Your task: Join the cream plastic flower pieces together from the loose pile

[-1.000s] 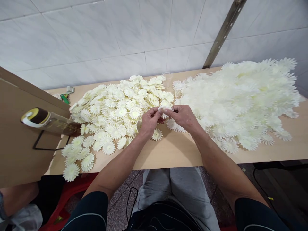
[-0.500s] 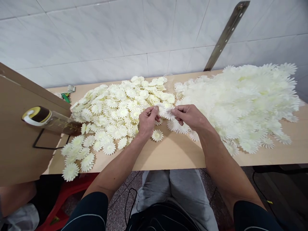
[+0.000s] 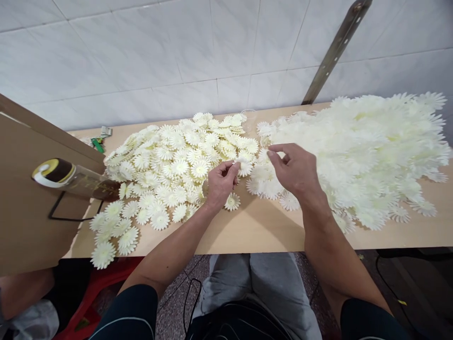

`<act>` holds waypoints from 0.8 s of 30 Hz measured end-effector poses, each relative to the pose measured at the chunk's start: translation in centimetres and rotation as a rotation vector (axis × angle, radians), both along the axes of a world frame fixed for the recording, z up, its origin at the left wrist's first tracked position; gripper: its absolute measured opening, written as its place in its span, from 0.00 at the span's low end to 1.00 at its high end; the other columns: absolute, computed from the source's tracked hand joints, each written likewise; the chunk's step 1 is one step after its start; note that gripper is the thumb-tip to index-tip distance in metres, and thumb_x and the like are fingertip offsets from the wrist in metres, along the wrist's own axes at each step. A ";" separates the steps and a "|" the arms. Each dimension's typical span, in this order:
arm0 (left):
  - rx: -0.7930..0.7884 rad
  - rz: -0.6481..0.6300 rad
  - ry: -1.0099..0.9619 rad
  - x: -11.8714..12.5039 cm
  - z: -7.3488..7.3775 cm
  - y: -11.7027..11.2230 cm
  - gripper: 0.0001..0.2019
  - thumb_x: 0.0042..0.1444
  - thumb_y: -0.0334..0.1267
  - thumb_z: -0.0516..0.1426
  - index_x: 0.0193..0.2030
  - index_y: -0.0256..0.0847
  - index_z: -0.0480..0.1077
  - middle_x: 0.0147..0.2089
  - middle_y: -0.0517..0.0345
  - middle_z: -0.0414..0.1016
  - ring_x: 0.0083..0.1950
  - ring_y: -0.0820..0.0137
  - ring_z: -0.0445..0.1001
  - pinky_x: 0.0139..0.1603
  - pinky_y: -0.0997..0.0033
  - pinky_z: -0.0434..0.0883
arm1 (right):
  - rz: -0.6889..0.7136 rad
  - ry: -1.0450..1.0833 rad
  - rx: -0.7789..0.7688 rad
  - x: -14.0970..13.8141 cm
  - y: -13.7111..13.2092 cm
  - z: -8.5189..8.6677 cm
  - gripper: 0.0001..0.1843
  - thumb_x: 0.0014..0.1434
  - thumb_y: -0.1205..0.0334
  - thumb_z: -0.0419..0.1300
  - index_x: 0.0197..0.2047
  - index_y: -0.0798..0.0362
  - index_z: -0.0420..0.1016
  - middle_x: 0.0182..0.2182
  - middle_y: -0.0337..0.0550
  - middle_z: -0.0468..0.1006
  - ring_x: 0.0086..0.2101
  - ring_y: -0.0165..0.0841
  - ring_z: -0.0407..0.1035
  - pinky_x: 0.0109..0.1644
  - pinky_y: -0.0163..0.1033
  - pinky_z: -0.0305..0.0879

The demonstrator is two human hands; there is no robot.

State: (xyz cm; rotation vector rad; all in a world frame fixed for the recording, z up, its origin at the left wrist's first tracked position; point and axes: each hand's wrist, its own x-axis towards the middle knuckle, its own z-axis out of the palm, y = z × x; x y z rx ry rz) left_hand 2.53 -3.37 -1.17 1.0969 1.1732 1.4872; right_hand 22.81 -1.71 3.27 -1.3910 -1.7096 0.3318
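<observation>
My left hand (image 3: 219, 183) pinches one cream daisy-shaped flower piece (image 3: 244, 167) between thumb and fingers, just above the wooden table (image 3: 262, 226). My right hand (image 3: 295, 170) hovers with fingers apart and slightly curled over the near edge of a big heap of white flower pieces (image 3: 368, 151); nothing shows in it. A flat spread of single cream flower pieces (image 3: 170, 170) lies to the left of my left hand. One lone flower piece (image 3: 232, 202) rests on the table just below that hand.
A brown cardboard panel (image 3: 24, 208) stands at the left with a tape roll (image 3: 53, 172) against it. A small green tool (image 3: 96, 144) lies at the table's back left. A metal bracket (image 3: 336, 49) slants up the tiled wall.
My hands were together on one flower piece. The right hand has let go and moved right and up toward the white heap; the left hand keeps the piece.
</observation>
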 end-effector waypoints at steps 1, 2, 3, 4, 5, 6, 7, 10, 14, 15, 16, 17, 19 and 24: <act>0.017 0.008 0.025 0.1 0.0 -0.1 0.23 0.55 0.62 0.72 0.38 0.42 0.82 0.22 0.65 0.70 0.22 0.76 0.67 0.22 0.74 0.65 | 0.084 0.027 -0.063 -0.5 -0.3 0.2 0.27 0.70 0.37 0.61 0.47 0.52 0.88 0.41 0.52 0.88 0.30 0.37 0.73 0.42 0.46 0.72; 0.037 0.012 0.051 0.2 -0.1 -0.3 0.23 0.56 0.62 0.72 0.39 0.42 0.82 0.23 0.65 0.72 0.22 0.76 0.68 0.24 0.74 0.66 | 0.175 0.047 -0.131 -1.1 -0.5 0.4 0.29 0.70 0.34 0.60 0.47 0.52 0.88 0.36 0.49 0.87 0.30 0.37 0.72 0.39 0.44 0.70; 0.061 0.016 0.073 0.3 -0.2 -0.4 0.22 0.57 0.61 0.71 0.40 0.42 0.83 0.24 0.64 0.74 0.23 0.75 0.69 0.25 0.73 0.67 | 0.252 0.056 -0.192 -1.7 -0.7 0.6 0.30 0.69 0.32 0.60 0.45 0.52 0.87 0.32 0.46 0.84 0.30 0.37 0.71 0.37 0.42 0.67; 0.086 0.021 0.091 0.3 -0.2 -0.5 0.22 0.57 0.61 0.71 0.40 0.42 0.83 0.26 0.63 0.75 0.24 0.75 0.69 0.26 0.72 0.69 | 0.304 0.055 -0.239 -2.3 -0.9 0.6 0.31 0.68 0.31 0.61 0.41 0.52 0.85 0.28 0.44 0.81 0.29 0.36 0.69 0.35 0.41 0.64; 0.111 0.027 0.105 0.4 -0.3 -0.5 0.22 0.58 0.61 0.71 0.41 0.42 0.83 0.27 0.62 0.77 0.25 0.74 0.70 0.27 0.71 0.70 | 0.325 0.048 -0.269 -2.7 -0.9 0.6 0.31 0.67 0.30 0.61 0.36 0.52 0.82 0.25 0.41 0.76 0.28 0.34 0.66 0.34 0.40 0.60; 0.133 0.034 0.115 0.4 -0.4 -0.6 0.22 0.58 0.61 0.71 0.42 0.42 0.83 0.29 0.61 0.78 0.25 0.74 0.71 0.28 0.71 0.70 | 0.319 0.039 -0.287 -3.1 -0.9 0.6 0.31 0.66 0.30 0.62 0.31 0.52 0.77 0.23 0.39 0.72 0.27 0.33 0.63 0.33 0.40 0.56; 0.150 0.040 0.121 0.5 -0.5 -0.7 0.21 0.59 0.60 0.71 0.43 0.42 0.83 0.29 0.60 0.78 0.26 0.73 0.71 0.29 0.70 0.71 | 0.298 0.033 -0.297 -3.3 -0.8 0.5 0.32 0.66 0.31 0.62 0.26 0.51 0.71 0.21 0.37 0.67 0.27 0.32 0.60 0.32 0.40 0.53; 0.172 0.041 0.121 0.6 -0.6 -0.8 0.20 0.62 0.58 0.70 0.45 0.42 0.83 0.30 0.60 0.79 0.26 0.73 0.71 0.29 0.70 0.71 | 0.237 0.034 -0.304 -3.5 -0.5 0.0 0.33 0.66 0.35 0.63 0.22 0.49 0.59 0.20 0.35 0.59 0.27 0.30 0.54 0.32 0.41 0.48; 0.174 0.035 0.132 0.5 -0.7 -0.7 0.19 0.63 0.58 0.69 0.46 0.43 0.83 0.31 0.60 0.79 0.27 0.73 0.72 0.31 0.70 0.72 | 0.222 0.017 -0.309 -3.3 -0.1 -0.4 0.31 0.65 0.37 0.64 0.22 0.49 0.58 0.21 0.34 0.57 0.27 0.30 0.52 0.32 0.41 0.46; 0.173 0.036 0.143 0.5 -0.7 -0.6 0.19 0.63 0.58 0.69 0.46 0.43 0.83 0.31 0.60 0.79 0.27 0.73 0.72 0.31 0.70 0.73 | 0.219 0.005 -0.309 -3.3 0.0 -0.5 0.32 0.65 0.36 0.64 0.22 0.49 0.57 0.20 0.34 0.56 0.27 0.30 0.52 0.32 0.41 0.46; 0.170 0.035 0.154 0.4 -0.8 -0.6 0.19 0.63 0.58 0.69 0.45 0.43 0.83 0.31 0.60 0.80 0.27 0.73 0.73 0.32 0.70 0.73 | 0.215 -0.011 -0.304 -3.4 0.0 -0.6 0.34 0.65 0.35 0.63 0.22 0.48 0.55 0.20 0.34 0.55 0.26 0.30 0.51 0.32 0.41 0.45; 0.165 0.033 0.163 0.4 -0.9 -0.4 0.19 0.63 0.58 0.69 0.45 0.44 0.82 0.31 0.60 0.80 0.27 0.72 0.73 0.33 0.70 0.73 | 0.211 -0.028 -0.292 -3.4 0.1 -0.7 0.35 0.65 0.33 0.63 0.21 0.48 0.54 0.19 0.34 0.55 0.26 0.30 0.51 0.32 0.41 0.45; 0.159 0.035 0.174 0.3 -1.2 -0.2 0.17 0.63 0.56 0.69 0.44 0.44 0.83 0.32 0.59 0.80 0.28 0.72 0.74 0.33 0.70 0.74 | 0.205 -0.071 -0.260 -3.5 0.2 -0.8 0.38 0.65 0.29 0.61 0.21 0.48 0.53 0.18 0.34 0.54 0.26 0.30 0.51 0.32 0.41 0.45; 0.178 0.065 0.210 0.1 -1.5 0.1 0.13 0.64 0.51 0.68 0.40 0.44 0.83 0.35 0.58 0.81 0.27 0.73 0.74 0.35 0.69 0.73 | 0.181 -0.160 -0.229 -3.7 0.2 -0.9 0.39 0.66 0.25 0.57 0.20 0.47 0.53 0.17 0.36 0.56 0.25 0.31 0.50 0.33 0.42 0.46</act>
